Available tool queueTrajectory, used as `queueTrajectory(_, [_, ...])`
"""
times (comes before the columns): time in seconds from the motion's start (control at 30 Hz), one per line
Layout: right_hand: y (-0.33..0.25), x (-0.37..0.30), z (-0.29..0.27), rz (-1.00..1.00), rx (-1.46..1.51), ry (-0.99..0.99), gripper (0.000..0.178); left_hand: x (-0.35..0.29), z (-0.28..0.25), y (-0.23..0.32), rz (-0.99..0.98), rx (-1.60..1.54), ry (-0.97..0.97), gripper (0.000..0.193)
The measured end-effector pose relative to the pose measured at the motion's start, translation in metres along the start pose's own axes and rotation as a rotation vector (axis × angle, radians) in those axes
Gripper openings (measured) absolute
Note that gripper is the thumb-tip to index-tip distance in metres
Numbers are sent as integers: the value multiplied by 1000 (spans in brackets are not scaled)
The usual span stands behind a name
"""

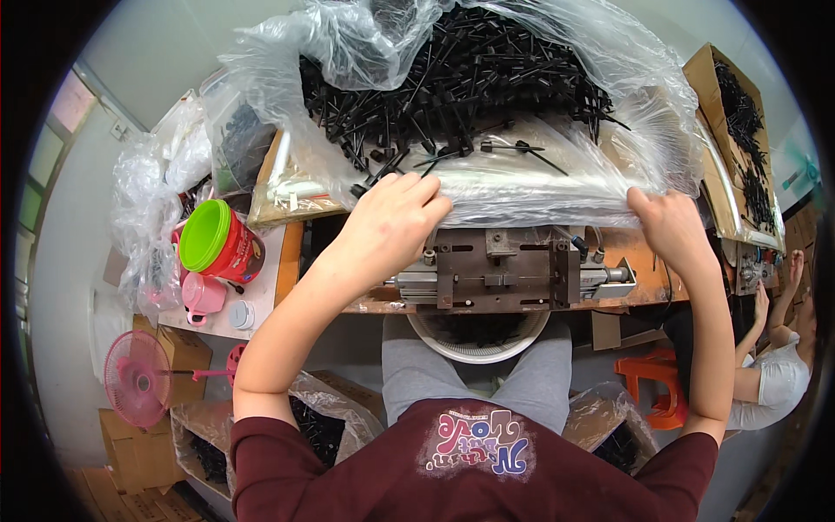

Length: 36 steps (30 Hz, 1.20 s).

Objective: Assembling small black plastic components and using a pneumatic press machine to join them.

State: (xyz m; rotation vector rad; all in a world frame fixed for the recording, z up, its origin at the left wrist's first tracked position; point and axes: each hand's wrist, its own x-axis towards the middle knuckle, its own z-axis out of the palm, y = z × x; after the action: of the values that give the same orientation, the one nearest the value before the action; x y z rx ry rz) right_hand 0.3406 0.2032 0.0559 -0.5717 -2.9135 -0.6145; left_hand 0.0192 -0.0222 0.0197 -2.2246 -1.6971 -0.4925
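A large clear plastic bag (531,196) lies open in front of me, heaped with black thin-stemmed plastic parts (461,78). My left hand (396,217) is closed at the left of the bag's near edge, beside a few loose black parts. At the right end of that edge, my right hand (674,228) pinches the gathered plastic. Between the two hands the film is stretched in a folded band. Just below it sits a brown metal fixture (496,274) with cylinders at both ends. Both sets of fingertips are partly hidden.
A red bucket with a green rim (206,237), a pink cup (202,294) and a pink fan (139,378) are at left. A white basket (478,352) with black parts sits under the bench edge. At right are an orange stool (654,383) and another person (774,374).
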Motion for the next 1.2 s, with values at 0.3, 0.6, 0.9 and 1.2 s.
queueTrajectory(0.3, [18,-5,26,103,15,-39,8,-11,-13,-7,-313,-65,389,44])
queueTrajectory(0.6, [38,-5,19,270,640,294,11,-20,-51,-18,-144,-199,65,11])
queueTrajectory(0.9, [-9,2,11,212,459,508,26,-20,-46,-22,-227,-349,110,19])
queueTrajectory(1.2, [-31,-3,62,-65,307,236,31,-54,-18,-29,-167,-165,-139,15])
